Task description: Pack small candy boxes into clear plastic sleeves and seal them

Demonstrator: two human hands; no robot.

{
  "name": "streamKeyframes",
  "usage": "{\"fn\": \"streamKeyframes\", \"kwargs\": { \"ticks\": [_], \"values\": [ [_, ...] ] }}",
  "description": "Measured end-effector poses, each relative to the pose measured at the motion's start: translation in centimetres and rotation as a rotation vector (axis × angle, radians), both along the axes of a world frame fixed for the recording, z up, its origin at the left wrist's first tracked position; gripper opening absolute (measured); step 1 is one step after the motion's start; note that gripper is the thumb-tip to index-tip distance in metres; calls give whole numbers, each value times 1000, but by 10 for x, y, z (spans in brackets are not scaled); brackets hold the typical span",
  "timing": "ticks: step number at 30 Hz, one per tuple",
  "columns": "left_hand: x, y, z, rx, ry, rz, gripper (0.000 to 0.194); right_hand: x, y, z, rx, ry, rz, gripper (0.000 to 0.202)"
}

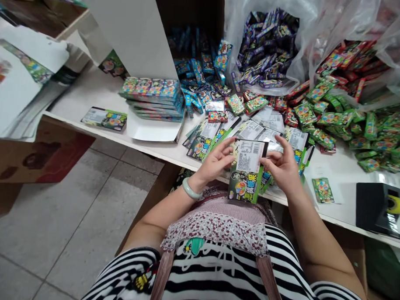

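Note:
Both my hands hold a flat printed candy box (247, 169) upright at the table's front edge, its white text panel and barcode uppermost. My left hand (214, 163), with a pale bangle at the wrist, grips its left edge between thumb and fingers. The thumb of my right hand (283, 168) presses its right edge, while the index finger sticks up free. Beneath and behind it lie several similar flat candy boxes (203, 141), fanned over the table. Just beyond them are small loose candy packets, among them a red packet (217, 117) and a green packet (235, 104).
A stack of filled candy trays (152, 100) stands in a white open carton (151, 133) to the left. Plastic bags hold purple packets (269, 47) and red packets (347, 59). Green packets (380, 134) heap at the right. A black tape dispenser (375, 206) sits near the edge.

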State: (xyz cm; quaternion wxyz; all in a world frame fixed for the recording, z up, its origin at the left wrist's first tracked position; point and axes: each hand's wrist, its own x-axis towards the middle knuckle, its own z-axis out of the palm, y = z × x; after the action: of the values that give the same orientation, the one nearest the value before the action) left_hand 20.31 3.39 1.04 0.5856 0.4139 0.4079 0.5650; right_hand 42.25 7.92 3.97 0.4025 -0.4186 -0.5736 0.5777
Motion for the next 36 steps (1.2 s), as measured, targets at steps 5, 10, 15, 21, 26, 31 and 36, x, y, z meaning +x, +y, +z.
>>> {"fn": "streamKeyframes", "kwargs": {
  "ticks": [5,10,15,21,26,31,36],
  "values": [
    [-11,-14,14,66,72,-121,62,5,-11,4,72,-112,92,55],
    [-13,-21,25,4,146,-245,56,19,-17,6,131,-217,178,26],
    [-6,-12,45,159,308,-52,16,14,-11,28,320,-232,91,23],
    [-3,1,54,152,261,26,10,5,-3,37,173,-46,111,28],
    [-5,-1,54,155,281,6,16,8,-2,40,228,-203,185,16],
    [-4,-4,59,215,277,-9,10,4,-1,54,363,-261,251,13],
    [2,2,64,85,267,35,17,-7,8,63,182,-271,240,18]
  ]
}}
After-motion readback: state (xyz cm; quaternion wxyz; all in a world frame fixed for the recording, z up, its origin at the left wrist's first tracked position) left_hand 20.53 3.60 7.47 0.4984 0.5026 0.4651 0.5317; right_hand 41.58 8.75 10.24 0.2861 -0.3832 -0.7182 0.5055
